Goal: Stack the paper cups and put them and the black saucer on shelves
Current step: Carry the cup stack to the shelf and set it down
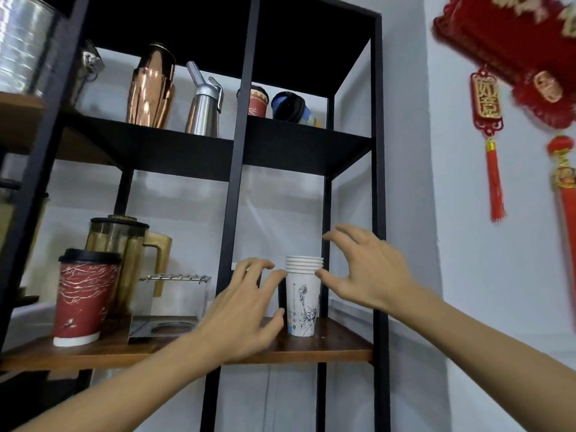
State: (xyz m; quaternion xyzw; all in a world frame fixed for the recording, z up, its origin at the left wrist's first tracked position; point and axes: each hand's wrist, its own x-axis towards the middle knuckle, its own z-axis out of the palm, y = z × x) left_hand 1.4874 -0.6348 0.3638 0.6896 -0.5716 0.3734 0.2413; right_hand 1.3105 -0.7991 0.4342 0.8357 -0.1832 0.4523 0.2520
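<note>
A stack of several white paper cups (pixel 304 300) with a line drawing stands upright on the wooden shelf (pixel 336 344) in the right bay of the black rack. My left hand (pixel 246 310) is just left of the stack, fingers spread, fingertips close to the rims. On the stack's right is my right hand (pixel 364 272), fingers apart, thumb tip near the rims. Neither hand clasps the cups. No black saucer shows in this view.
On the same shelf to the left stand a red lidded cup (pixel 82 297), a gold-handled pitcher (pixel 131 257) and a clear drip stand (pixel 171 307). The black shelf above (pixel 280 148) carries a copper shaker (pixel 152 85), a metal dispenser (pixel 204 101) and mugs. Red ornaments (pixel 489 126) hang at right.
</note>
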